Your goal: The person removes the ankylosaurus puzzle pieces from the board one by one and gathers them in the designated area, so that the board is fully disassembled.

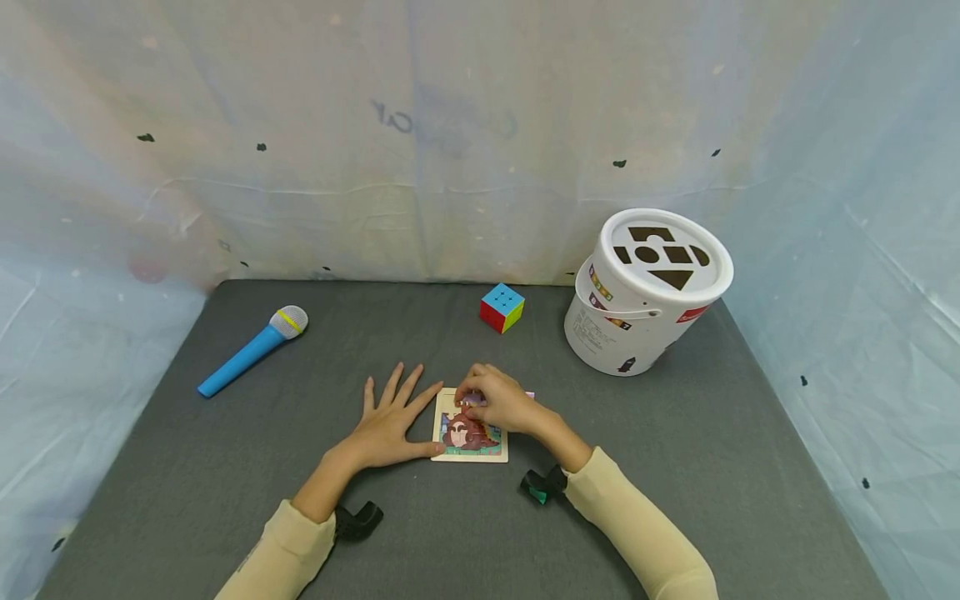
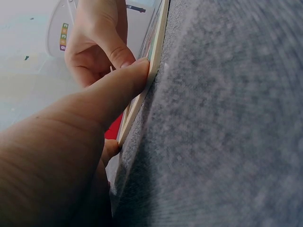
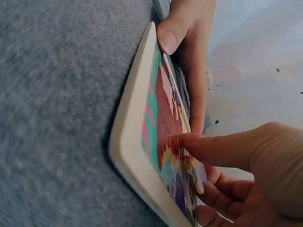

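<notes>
A small jigsaw puzzle [image 1: 471,435] in a pale wooden frame lies on the grey table, its picture in brown, green and purple. My left hand [image 1: 386,429] is spread flat at its left side, the thumb pressing the near left corner and the index finger reaching the far left corner. Over the far part of the board, my right hand [image 1: 498,400] is bent, pinching a puzzle piece [image 3: 200,178] between thumb and fingers. The right wrist view shows that piece tilted close over the picture, partly hidden by the fingers. A bit of purple [image 1: 531,394] shows beyond the right hand.
A puzzle cube [image 1: 502,307] sits behind the board. At the back right stands a white bucket [image 1: 630,308] with shaped holes in its lid. A blue toy microphone [image 1: 251,352] lies at the left. Pale sheeting [image 1: 420,167] encloses the table's back and sides.
</notes>
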The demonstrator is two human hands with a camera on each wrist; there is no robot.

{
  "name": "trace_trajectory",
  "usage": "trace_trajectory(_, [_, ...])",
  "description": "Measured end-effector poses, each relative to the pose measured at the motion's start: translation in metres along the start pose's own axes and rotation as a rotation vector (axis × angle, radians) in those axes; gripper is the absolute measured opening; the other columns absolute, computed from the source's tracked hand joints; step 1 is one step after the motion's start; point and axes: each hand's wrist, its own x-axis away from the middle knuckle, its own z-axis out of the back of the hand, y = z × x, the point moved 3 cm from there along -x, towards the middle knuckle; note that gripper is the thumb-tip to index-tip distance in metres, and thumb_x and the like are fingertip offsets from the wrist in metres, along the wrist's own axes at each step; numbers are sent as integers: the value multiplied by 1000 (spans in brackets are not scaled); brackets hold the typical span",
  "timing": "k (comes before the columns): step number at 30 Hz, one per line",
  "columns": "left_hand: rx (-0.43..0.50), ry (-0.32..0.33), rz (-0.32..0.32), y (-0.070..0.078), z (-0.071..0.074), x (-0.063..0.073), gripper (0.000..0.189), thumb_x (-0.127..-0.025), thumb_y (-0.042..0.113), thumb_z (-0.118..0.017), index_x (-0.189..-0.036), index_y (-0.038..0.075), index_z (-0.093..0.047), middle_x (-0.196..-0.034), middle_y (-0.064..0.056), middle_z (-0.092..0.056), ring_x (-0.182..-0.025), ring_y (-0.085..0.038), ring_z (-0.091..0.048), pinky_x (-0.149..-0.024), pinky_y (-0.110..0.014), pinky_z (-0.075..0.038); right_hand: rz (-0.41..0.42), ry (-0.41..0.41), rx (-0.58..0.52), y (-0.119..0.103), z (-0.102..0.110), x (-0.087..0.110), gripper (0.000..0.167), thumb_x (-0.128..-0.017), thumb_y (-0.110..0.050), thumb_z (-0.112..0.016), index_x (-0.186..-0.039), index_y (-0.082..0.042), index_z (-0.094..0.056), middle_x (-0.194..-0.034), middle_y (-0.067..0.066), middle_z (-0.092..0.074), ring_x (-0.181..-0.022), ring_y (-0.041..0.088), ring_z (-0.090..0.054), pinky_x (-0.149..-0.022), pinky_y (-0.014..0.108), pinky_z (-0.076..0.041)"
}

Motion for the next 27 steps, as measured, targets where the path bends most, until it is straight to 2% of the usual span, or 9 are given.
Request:
trace_trajectory(13, [7,3,-3,1,0,0,98,-81,70,-66,-158,21,-31,-165,-18,-11,-150,-45,4,-105,-76,10,63,81,-8,1,0,-2,14,-89,-4,-75,-102,-6,-76,-93,4,-62,-83,19,-56,-72,28,-46])
trace_trajectory(18, [11,3,-5,1,0,0,98,-81,68,-68,-158,21,-30,-165,-18,-10,-150,-45,5,-105,-76,11,62,75,1,2,0,-4,20,-88,-4,-76,-108,-3,-75,-93,4,-63,-80,17,-55,-69,26,-45])
trace_trajectory(27, [2,7,-6,1,0,0,97,-82,69,-66,-158,21,-30,-165,-18,-10,-150,-46,4,-105,-76,10,58,56,-30,2,-1,-6,16,-88,-3,-76,-103,-1,-76,-92,5,-65,-77,14,-57,-68,26,-47])
